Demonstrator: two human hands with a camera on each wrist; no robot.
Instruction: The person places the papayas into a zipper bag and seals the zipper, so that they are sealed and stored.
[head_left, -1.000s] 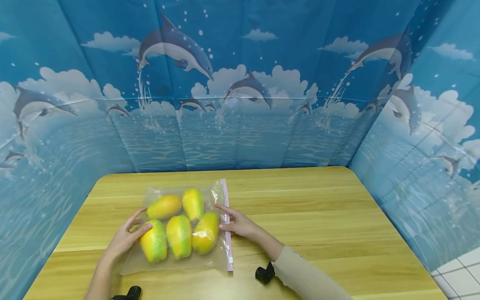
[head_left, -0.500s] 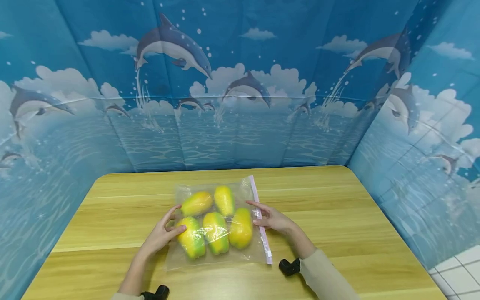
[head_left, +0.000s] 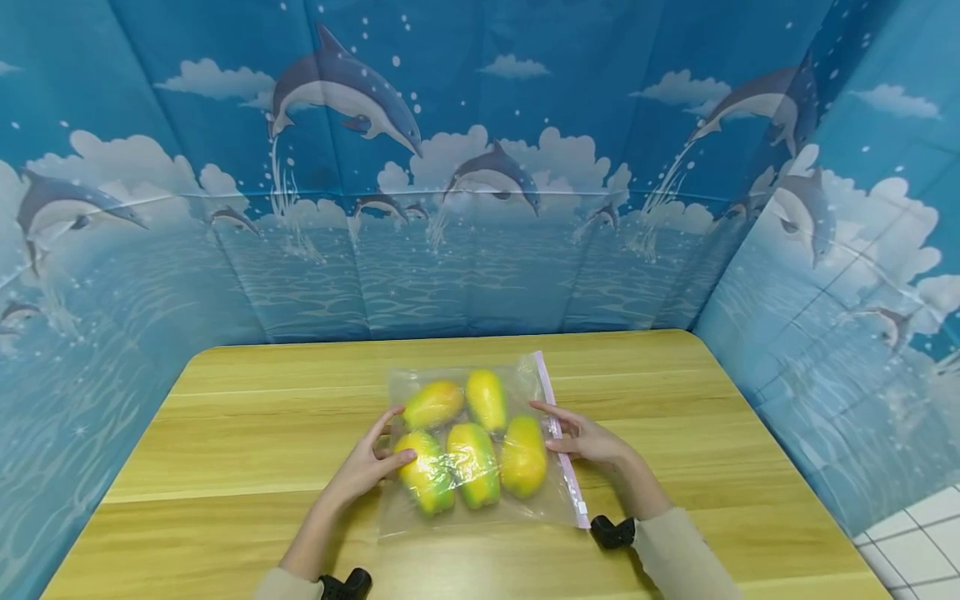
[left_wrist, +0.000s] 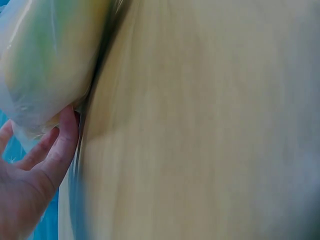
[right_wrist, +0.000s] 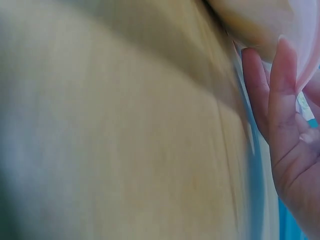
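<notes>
A clear zip bag (head_left: 510,517) with a lilac zip strip down its right edge lies over the table, several yellow-green mangoes (head_left: 474,467) inside it. My left hand (head_left: 363,465) grips the bag's left side, its thumb over the nearest mango and its fingers at the far-left one. On the right, my right hand (head_left: 592,440) holds the zip edge between thumb and fingers, close to the rightmost mango. In the left wrist view, fingers (left_wrist: 62,145) reach under the plastic and a mango. The right wrist view shows the thumb and fingers (right_wrist: 284,95) at the pinkish zip edge.
The wood-grain table (head_left: 225,450) reaches back to a blue dolphin-print curtain (head_left: 480,275), which also hangs along both sides. White floor tiles (head_left: 915,533) show at the lower right. Black wrist mounts (head_left: 613,532) sit near both cuffs.
Both hands have carried the bag of mangoes to the right across the table, from left of centre to about the middle. The hold of each hand looks the same.
</notes>
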